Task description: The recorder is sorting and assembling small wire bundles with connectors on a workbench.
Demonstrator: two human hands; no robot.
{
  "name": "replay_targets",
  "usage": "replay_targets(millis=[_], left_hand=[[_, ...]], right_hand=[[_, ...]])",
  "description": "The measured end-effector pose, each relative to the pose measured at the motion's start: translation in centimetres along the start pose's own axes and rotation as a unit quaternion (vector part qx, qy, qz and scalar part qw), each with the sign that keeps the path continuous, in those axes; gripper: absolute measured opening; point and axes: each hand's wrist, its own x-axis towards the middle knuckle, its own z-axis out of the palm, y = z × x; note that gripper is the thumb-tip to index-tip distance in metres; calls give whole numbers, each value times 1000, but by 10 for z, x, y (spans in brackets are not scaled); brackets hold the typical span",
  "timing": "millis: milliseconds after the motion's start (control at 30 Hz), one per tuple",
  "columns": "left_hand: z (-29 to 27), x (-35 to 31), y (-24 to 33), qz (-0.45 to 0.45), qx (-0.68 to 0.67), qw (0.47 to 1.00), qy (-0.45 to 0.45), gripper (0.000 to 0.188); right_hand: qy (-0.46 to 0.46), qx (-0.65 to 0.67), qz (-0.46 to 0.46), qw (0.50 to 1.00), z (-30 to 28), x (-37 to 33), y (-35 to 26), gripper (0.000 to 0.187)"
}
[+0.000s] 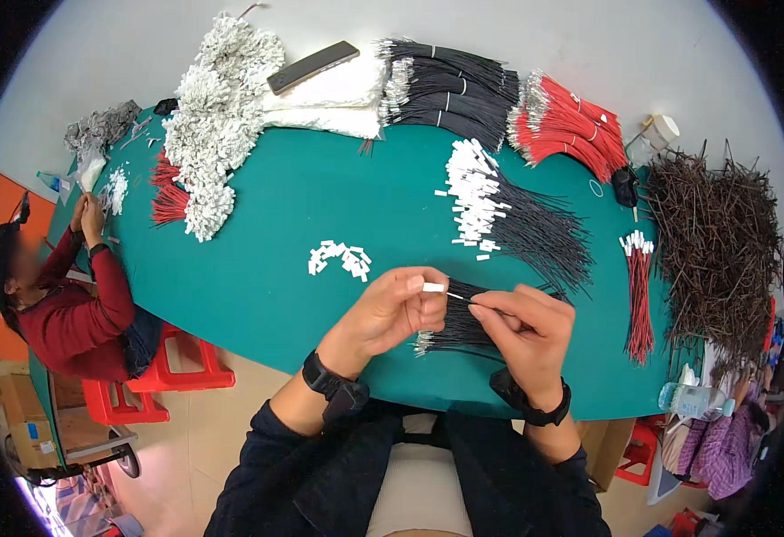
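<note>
My left hand [390, 315] pinches a small white connector housing [432, 287] between thumb and fingertips. Just to its right, my right hand [531, 336] holds a thin black wire between thumb and forefinger. The wire's pale metal end [455, 296] points at the housing; whether it touches is too small to tell. Beneath and between both hands lies a bundle of black wires [463, 333] with silvery terminals at its left end. A loose scatter of white housings [352, 261] rests on the green table [275, 206], beyond my left hand.
Black wires with white housings [544, 228] fan out beyond my hands. Tied black [463, 85] and red bundles [580, 125] lie along the back, beside a white heap [222, 116]. Brown wires [714, 242] pile up at right. A co-worker [74, 309] sits at far left.
</note>
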Motion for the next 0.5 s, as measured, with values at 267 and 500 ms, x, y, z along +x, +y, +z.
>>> replay_targets(millis=[267,500], left_hand=[[2,0,-2,-5,-9,1000,7,29],[8,-4,2,25,14,998,61,22]], right_hand=[[19,9,-1,1000,2,-2,4,16],[24,-10,-8,1000,1,-2,5,15]])
